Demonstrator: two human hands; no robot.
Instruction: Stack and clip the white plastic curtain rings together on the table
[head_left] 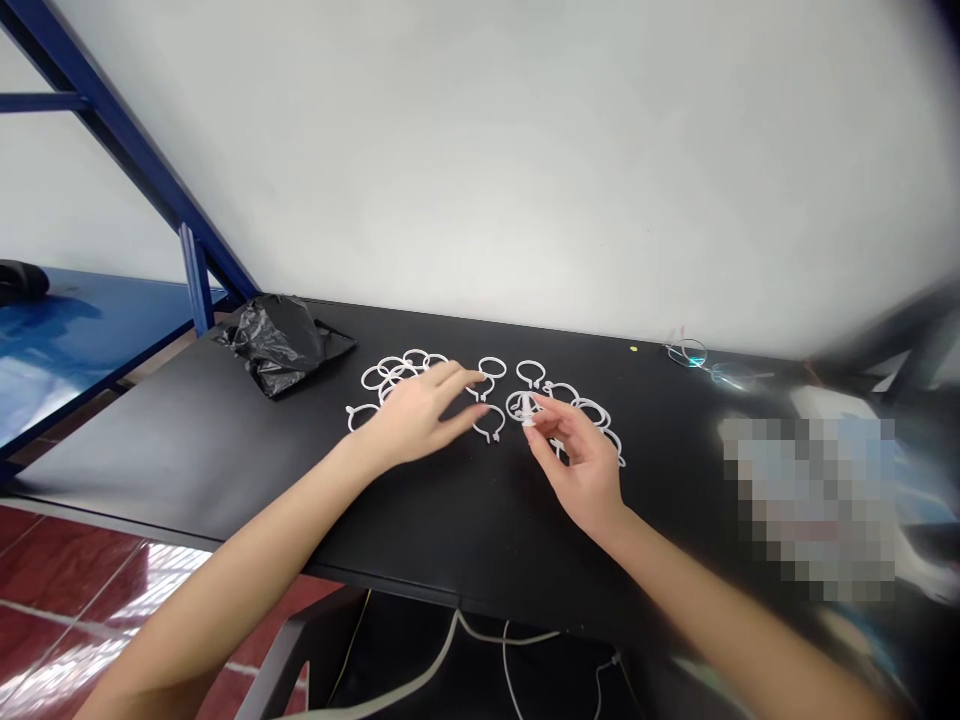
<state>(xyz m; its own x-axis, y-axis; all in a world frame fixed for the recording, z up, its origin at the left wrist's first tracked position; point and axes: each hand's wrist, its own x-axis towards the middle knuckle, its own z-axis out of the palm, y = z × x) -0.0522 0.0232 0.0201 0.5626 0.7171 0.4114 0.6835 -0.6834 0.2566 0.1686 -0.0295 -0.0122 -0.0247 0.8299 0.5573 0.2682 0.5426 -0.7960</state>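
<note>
Thin white rings, several of them with a small gap and knobbed ends like shower curtain rings, lie on the black table [450,530]. My left hand [427,412] is open, palm down, fingers apart above a cluster of rings that it partly covers. Just right of its fingertips lies a single ring [489,423]. My right hand [581,455] is closed, thumb and fingers pinching a white ring [514,404], with a small white part between the fingertips. More rings [592,412] lie behind and beside that hand, some overlapping. Two further rings [492,367] [531,372] lie beyond the hands.
A crumpled black plastic bag [281,340] lies at the back left. Eyeglasses [688,352] rest near the wall at the back right. A blurred, pixelated packet [814,510] is at the right. White cables [442,650] hang below the table's front edge. A blue metal frame [142,150] stands left.
</note>
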